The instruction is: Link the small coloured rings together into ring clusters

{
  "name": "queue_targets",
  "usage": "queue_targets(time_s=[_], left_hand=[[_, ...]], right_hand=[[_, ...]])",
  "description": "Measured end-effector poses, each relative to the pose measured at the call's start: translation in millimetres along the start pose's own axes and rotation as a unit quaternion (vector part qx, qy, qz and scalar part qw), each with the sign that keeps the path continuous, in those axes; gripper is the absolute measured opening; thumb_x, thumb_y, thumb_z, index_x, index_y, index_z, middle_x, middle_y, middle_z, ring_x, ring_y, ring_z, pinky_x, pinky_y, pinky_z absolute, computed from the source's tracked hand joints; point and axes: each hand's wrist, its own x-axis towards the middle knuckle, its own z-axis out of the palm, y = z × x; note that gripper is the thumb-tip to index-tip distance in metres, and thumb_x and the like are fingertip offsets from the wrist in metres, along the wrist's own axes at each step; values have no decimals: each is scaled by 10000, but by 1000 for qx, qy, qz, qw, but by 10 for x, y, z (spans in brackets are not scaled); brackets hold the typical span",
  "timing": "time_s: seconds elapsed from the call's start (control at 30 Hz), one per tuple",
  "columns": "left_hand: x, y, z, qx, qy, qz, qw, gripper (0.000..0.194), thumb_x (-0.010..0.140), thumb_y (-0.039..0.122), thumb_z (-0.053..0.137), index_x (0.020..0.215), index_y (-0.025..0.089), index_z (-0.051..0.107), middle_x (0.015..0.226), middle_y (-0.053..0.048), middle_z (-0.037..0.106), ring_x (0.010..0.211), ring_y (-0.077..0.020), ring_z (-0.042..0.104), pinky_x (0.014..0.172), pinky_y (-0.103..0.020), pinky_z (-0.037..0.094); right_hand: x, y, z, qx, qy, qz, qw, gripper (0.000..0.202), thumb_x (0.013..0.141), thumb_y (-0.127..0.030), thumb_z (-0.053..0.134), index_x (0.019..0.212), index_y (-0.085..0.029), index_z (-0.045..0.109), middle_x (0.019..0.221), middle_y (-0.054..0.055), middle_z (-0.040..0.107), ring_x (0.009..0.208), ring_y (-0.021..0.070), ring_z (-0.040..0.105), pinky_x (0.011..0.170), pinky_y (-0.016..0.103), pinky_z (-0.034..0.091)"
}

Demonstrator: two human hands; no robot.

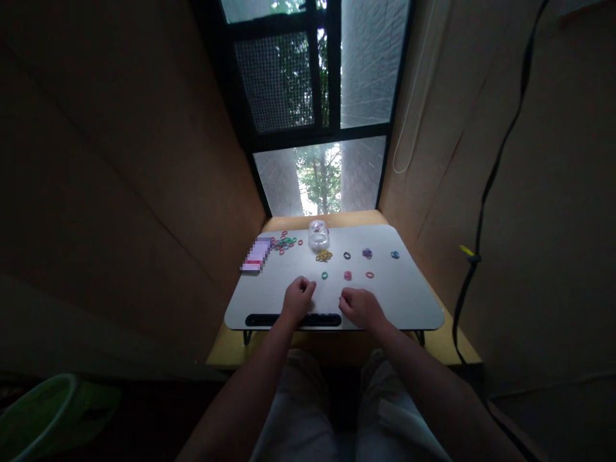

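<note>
My left hand is closed over the near middle of a white lap table, its thumb toward the right. Across a small gap, my right hand is curled into a loose fist. Whatever either hand may hold is hidden or too small to see. Beyond them lie small coloured rings that look like hair ties: a green ring, a pink cluster and a red ring. Farther back are a yellow pile, a dark ring, a purple cluster and a blue cluster.
A clear plastic jar stands at the table's back. Mixed rings are scattered back left, beside a blurred-out phone-like object. A black slot runs along the front edge. A black cord hangs at right; a green basket is lower left.
</note>
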Motion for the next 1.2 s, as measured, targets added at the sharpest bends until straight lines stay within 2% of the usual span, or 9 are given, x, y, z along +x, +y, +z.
queue_targets(time_s=[0.13, 0.2, 0.4, 0.5, 0.6, 0.7, 0.87, 1.03, 1.2], left_hand=[[294, -245, -278, 132, 37, 43, 990, 243, 755, 289, 577, 951, 157, 629, 1053, -100, 617, 915, -192, 592, 847, -337, 478], [433, -318, -348, 212, 34, 69, 974, 272, 755, 261, 574, 997, 154, 639, 1110, -120, 614, 1077, -238, 556, 984, -386, 423], [777, -351, -302, 359, 52, 10, 932, 505, 798, 402, 547, 1253, 182, 537, 1440, -117, 416, 1288, -315, 390, 1072, -465, 327], [917, -353, -266, 394, 46, -13, 918, 562, 819, 460, 503, 1312, 190, 497, 1495, -120, 338, 1320, -344, 336, 1064, -512, 307], [987, -362, -257, 402, 25, -17, 915, 552, 832, 478, 476, 1299, 187, 518, 1459, -131, 395, 1309, -349, 343, 1053, -531, 301], [975, -369, -272, 390, 44, 0, 920, 518, 824, 447, 498, 1264, 179, 551, 1403, -131, 466, 1271, -341, 387, 1039, -511, 322], [865, -373, -349, 328, 85, 19, 941, 317, 829, 259, 472, 1072, 179, 659, 1109, -105, 659, 1040, -254, 560, 951, -386, 410], [608, -339, -428, 280, 82, 17, 956, 215, 790, 204, 505, 913, 200, 681, 928, -59, 700, 878, -206, 618, 814, -323, 454], [277, -277, -460, 183, 76, -3, 980, 183, 794, 323, 554, 874, 197, 660, 831, -34, 697, 758, -162, 626, 724, -285, 470]], right_hand=[[5, 11, 26, -4, 2, -7, 1000, 211, 836, -290, 480, 692, -200, 605, 654, 13, 661, 578, 125, 533, 560, 280, 182], [10, 12, 30, -7, 3, -9, 1000, 212, 837, -292, 477, 694, -200, 605, 652, 14, 657, 576, 125, 530, 562, 282, 182], [28, -3, 1, -14, -10, -10, 1000, 221, 841, -305, 473, 698, -200, 606, 648, 14, 651, 571, 126, 520, 565, 280, 193], [40, -16, -14, -17, -17, -9, 1000, 226, 845, -308, 467, 706, -201, 609, 651, 15, 652, 572, 128, 521, 566, 277, 197], [55, -23, -15, -26, -23, -3, 999, 233, 849, -314, 462, 716, -202, 618, 663, 20, 658, 580, 131, 525, 568, 277, 200], [57, -27, -13, -34, -28, 3, 999, 242, 854, -325, 459, 728, -202, 625, 681, 25, 667, 596, 135, 537, 571, 278, 202], [34, -42, -38, -42, -28, 6, 999, 247, 861, -329, 453, 744, -205, 632, 700, 27, 677, 615, 141, 558, 572, 283, 207], [23, -52, -60, -44, -35, 14, 998, 253, 868, -333, 446, 765, -205, 638, 732, 33, 687, 641, 144, 570, 586, 273, 235], [18, -51, -49, -35, -34, 15, 999, 240, 862, -331, 457, 770, -203, 638, 730, 37, 684, 634, 148, 572, 582, 268, 248]])
